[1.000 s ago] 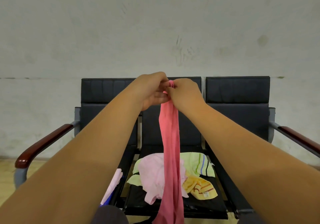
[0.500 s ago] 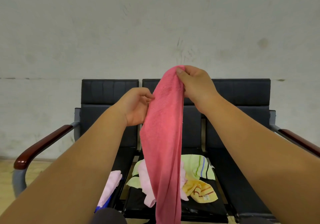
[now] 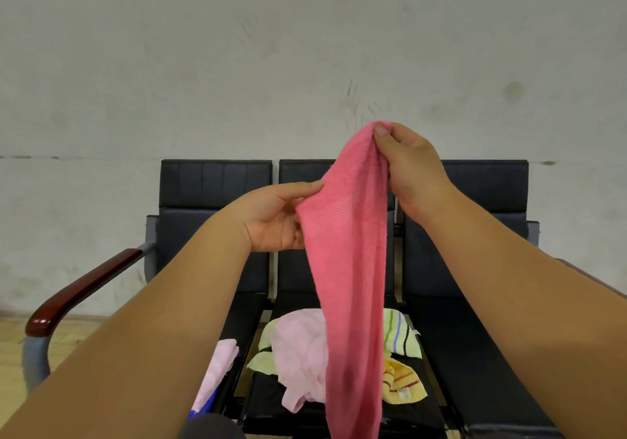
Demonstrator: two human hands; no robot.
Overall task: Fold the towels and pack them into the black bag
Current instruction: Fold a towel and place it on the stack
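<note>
A coral-pink towel [image 3: 349, 252] hangs in the air in front of me, down past the bottom of the view. My right hand [image 3: 410, 163] pinches its top corner. Lower and to the left, my left hand [image 3: 271, 218] holds the towel's left edge, thumb on the front and fingers hidden behind the cloth. Below, on the middle seat, lie a pale pink towel [image 3: 298, 347], a light green striped towel [image 3: 400, 336] and a yellow striped towel [image 3: 400, 384], all crumpled. I see no black bag that I can tell as such.
A row of three black chairs [image 3: 217, 184] stands against a grey wall, with a dark red armrest [image 3: 81, 289] at the left end. A pale pink cloth [image 3: 220, 364] with something blue under it lies on the left seat. A dark rounded shape [image 3: 210, 426] sits at the bottom edge.
My hands were together at the towel's top. Now the right hand has risen with the corner and the left has slid down-left along the edge, spreading the towel wider.
</note>
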